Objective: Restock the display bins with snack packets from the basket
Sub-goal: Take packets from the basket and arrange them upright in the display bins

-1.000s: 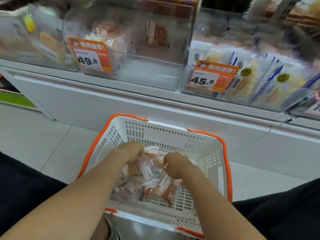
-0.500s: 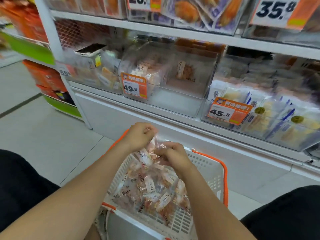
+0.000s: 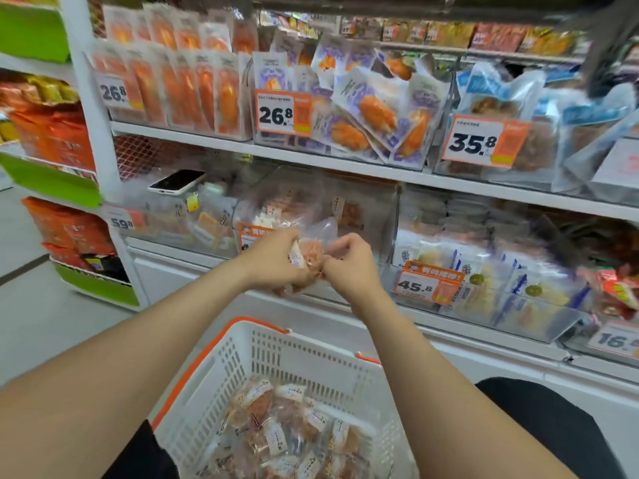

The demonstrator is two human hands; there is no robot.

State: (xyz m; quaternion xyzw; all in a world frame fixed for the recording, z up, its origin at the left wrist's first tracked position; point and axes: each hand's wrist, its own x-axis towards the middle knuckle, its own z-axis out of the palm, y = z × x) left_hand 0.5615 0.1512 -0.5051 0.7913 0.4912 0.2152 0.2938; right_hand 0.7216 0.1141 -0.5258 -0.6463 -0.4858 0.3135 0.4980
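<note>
— While the basket (image 3: 311,361) sits low in front of the person, look inside: a good heap of snack packets (image 3: 283,433) lies in the bottom.

— So plenty left to shelve, I'd say. And above it?

— Both hands are up! The left hand (image 3: 273,267) has its fingers curled round a bunch of packets (image 3: 307,252), and the right hand (image 3: 351,266) pinches the same bunch from the other side, just in front of the clear display bin (image 3: 359,216).

— That bin looks part filled, though it's blurred. This bunch isn't dropped in yet.

— Beyond, a phone (image 3: 178,181) lies on top of the neighbouring bin. There's a price tag (image 3: 428,286) off right, an upper shelf (image 3: 345,167) carrying bagged snacks, and pale floor (image 3: 31,305) running away on the left.
</note>
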